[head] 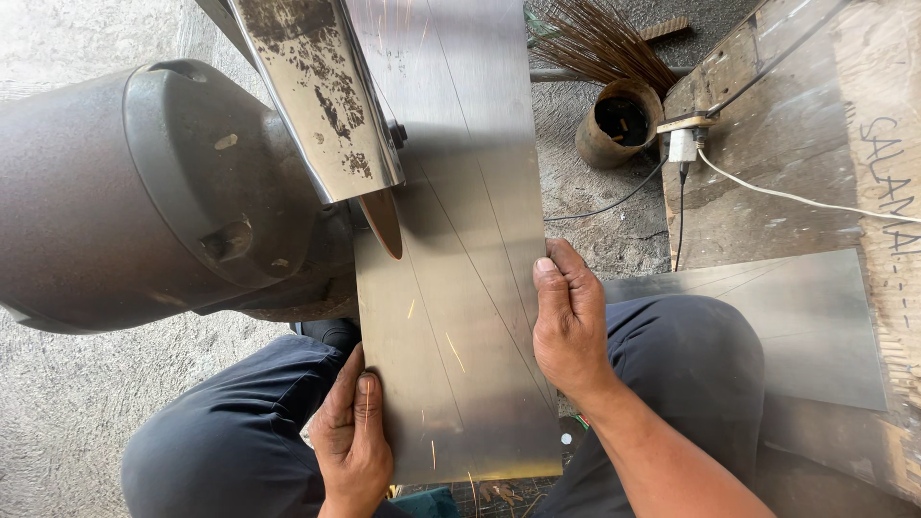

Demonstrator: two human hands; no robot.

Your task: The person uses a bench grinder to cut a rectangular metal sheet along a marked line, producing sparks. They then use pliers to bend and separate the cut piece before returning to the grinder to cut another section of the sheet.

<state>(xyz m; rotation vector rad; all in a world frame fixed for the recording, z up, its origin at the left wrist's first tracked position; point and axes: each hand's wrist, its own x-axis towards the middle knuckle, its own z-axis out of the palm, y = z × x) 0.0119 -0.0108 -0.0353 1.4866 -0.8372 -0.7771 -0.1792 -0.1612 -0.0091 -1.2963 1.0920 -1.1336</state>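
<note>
Our right hand (568, 321) sits in the middle of the frame. Its fingers are curled over the right edge of the metal sheet (460, 288) and press it flat. Our left hand (353, 432) is low in the frame. Its palm and fingers lie on the sheet's lower left edge and hold it down. Both hands are closed on the sheet, one on each long side.

The sheet runs from the bottom middle up to the top middle of the frame. It rests over our knees. It looks thin, smooth and shiny, so we think it is light but slippery. It looks stiff enough to stay flat, yet it may bend or shake if we let go. Its edges look sharp, so we think the safe place to hold is on the long sides, well away from the cutting wheel (384, 223).

That wheel touches the sheet's left edge, just above our left hand. Small sparks fly down the sheet. The big dark motor (144, 192) fills the upper left.

Further out, the rough concrete floor (58, 412) is grey. At the upper right stand a rusty can (619, 120), a broom (600, 43), a white cable (796, 199) and a wooden board (796, 125). Another metal sheet (796, 326) lies at the right.
</note>
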